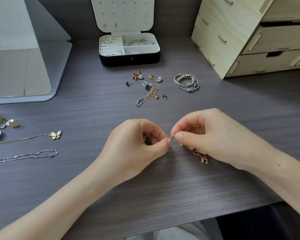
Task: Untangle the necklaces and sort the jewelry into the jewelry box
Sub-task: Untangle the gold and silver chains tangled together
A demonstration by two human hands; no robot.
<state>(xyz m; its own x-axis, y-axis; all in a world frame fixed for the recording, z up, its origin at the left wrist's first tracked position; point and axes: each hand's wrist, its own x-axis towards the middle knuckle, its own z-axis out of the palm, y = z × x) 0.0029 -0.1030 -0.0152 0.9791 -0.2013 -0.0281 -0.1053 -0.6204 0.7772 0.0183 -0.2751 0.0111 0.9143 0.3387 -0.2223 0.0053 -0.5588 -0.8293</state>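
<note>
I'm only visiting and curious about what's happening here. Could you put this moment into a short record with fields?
Left hand: pinches the gold charm chain at its end
Right hand: pinches the same chain beside it; the rest hangs below
Jewelry box: open, lid upright, rings and bangles inside
Tangle of chains: untouched on the desk, before the box
Beaded bracelets: right of the tangle
Butterfly necklace, silver chain: laid out at left

Gold chain [191,149], black jewelry box [129,59] lined cream, dark grey wood-grain desk [93,179], pale wooden drawers [249,37]

Both hands [171,138] pinch a gold necklace [194,151].
</note>
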